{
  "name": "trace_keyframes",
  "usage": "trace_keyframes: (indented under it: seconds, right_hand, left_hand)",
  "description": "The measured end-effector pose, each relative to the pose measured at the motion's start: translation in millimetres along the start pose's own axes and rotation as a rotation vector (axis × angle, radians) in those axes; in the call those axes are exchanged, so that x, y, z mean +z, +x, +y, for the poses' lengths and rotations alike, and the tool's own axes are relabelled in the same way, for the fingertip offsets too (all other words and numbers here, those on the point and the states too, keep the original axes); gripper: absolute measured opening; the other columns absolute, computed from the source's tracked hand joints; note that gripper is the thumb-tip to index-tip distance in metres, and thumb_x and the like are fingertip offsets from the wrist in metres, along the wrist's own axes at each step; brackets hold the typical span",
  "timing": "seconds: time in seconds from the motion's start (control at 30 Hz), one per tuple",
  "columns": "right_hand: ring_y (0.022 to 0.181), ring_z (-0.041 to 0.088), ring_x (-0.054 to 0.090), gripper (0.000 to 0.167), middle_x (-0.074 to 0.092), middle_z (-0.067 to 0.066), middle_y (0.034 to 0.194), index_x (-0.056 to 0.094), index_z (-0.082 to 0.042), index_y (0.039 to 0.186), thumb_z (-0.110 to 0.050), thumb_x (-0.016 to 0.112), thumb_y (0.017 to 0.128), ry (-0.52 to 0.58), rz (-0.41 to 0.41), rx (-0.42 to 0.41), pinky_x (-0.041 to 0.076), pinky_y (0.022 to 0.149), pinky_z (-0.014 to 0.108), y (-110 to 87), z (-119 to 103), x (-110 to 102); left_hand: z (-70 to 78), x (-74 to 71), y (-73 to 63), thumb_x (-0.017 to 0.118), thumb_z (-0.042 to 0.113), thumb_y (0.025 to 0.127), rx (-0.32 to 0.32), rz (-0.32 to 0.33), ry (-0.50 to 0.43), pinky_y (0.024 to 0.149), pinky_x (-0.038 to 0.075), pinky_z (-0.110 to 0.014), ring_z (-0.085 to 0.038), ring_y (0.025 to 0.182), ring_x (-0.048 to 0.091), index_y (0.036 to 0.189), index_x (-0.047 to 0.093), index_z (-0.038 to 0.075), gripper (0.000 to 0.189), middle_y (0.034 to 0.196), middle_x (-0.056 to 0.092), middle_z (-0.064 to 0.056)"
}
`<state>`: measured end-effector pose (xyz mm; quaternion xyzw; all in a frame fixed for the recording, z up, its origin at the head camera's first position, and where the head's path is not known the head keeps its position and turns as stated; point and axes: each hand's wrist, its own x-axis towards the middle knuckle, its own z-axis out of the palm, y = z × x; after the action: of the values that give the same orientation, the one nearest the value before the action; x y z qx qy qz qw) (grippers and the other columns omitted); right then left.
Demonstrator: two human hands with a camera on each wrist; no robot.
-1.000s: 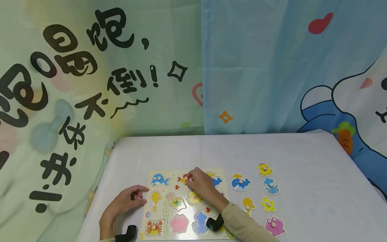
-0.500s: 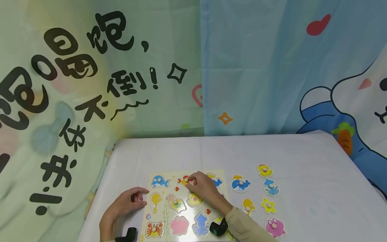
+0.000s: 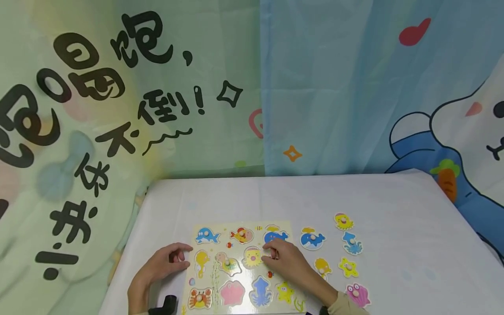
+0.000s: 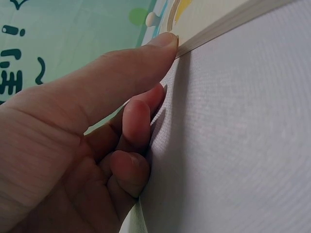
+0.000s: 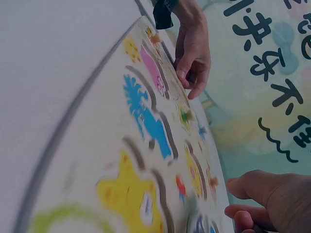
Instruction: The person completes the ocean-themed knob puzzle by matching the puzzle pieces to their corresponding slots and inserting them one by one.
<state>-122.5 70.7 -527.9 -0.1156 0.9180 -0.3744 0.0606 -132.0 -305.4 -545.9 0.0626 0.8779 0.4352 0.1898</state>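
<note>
A wooden knob puzzle board with sea-animal pictures lies on the table. At its left edge my left hand rests with the thumb against the board's side; the other fingers curl loosely and hold nothing. My right hand hovers over the right part of the board, near the yellow octopus picture, fingers loosely bent with nothing seen between them. A red and yellow fish piece sits in the top row. The blue dolphin piece, turtle piece and crab piece also lie on the board.
Right of the board lie loose knobbed pieces: a whale, a seahorse, an octopus, a blue squid, a star and a pink shell. Printed curtains hang behind the white table.
My right hand has let go of the fish piece, which lies on the board, and has moved right and toward the near side. The left hand stays at the board's edge.
</note>
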Motion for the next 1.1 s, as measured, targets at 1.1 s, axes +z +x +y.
trace_keyframes:
  seconds: [1.1]
  right_hand:
    - [0.083,0.019,0.051,0.023,0.059,0.014,0.094,0.061,0.005,0.108,-0.005,0.066,0.088,-0.133,0.319,0.145,0.043,0.069,0.017,-1.9,160.2,-111.7]
  left_hand:
    - [3.6,0.7,-2.5,0.076,0.025,0.083,0.007,0.000,0.007,0.066,0.038,-0.021,-0.004,0.073,0.046,0.117,0.065,0.009,0.039,0.084,0.051,0.000]
